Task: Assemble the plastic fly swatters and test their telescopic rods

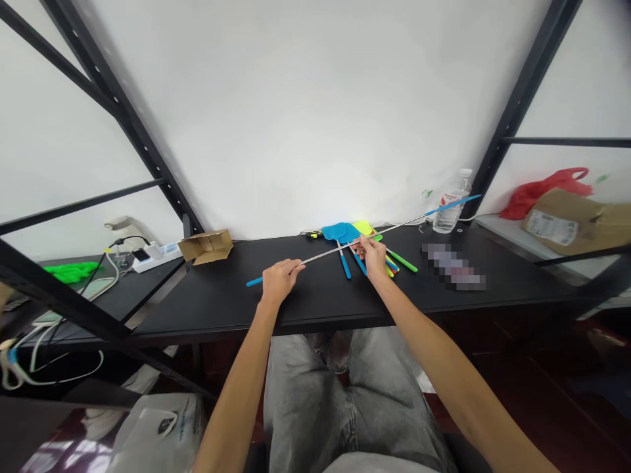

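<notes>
A long fly swatter (323, 254) with a thin metal rod stretches across in front of me, tilted up to the right. My left hand (280, 281) is closed around the rod near the blue grip, whose end sticks out to the left. My right hand (371, 255) pinches the rod further along. The blue swatter head is seen nearly edge-on at the far right, in front of the water bottle (444, 213). Behind my right hand lie several more swatters with blue heads (336, 231), a yellow head (363, 227) and a green handle (403, 261).
On the black table (211, 302) an open cardboard box (206, 247) stands at the left, with a power strip (158, 256) beyond it. A blurred-out item (453, 266) lies at the right. Black metal posts (522, 92) frame both sides. A brown carton (566, 220) and red bag are further right.
</notes>
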A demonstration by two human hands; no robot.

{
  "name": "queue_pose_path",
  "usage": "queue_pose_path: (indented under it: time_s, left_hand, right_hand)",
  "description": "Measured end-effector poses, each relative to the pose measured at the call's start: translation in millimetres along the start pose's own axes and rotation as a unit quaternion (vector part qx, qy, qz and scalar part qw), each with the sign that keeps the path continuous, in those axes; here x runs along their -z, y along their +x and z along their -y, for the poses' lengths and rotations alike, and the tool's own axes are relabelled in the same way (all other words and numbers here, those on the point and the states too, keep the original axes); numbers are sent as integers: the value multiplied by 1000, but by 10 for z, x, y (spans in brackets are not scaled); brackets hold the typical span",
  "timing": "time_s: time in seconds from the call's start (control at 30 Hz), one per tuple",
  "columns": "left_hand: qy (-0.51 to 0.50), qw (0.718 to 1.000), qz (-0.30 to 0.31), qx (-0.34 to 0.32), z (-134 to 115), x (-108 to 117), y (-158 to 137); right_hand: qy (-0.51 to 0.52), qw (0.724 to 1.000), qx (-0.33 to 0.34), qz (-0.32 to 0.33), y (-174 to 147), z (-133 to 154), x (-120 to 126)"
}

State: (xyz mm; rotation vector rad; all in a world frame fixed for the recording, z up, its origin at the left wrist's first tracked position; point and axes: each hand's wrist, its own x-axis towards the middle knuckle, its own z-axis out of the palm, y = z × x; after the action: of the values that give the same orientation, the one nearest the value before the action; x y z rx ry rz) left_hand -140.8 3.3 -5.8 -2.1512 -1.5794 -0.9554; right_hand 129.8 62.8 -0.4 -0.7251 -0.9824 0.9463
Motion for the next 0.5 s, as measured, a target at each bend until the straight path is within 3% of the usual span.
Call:
queue_pose_path:
  time_s: [0.23, 0.5]
  left_hand:
    - [1, 1000, 2, 8, 157, 30, -4]
    - [19, 1000, 8, 14, 223, 37, 5]
  right_hand:
    - [-5, 999, 9, -35, 43, -5, 64]
    - [-6, 1000, 4, -22, 42, -19, 55]
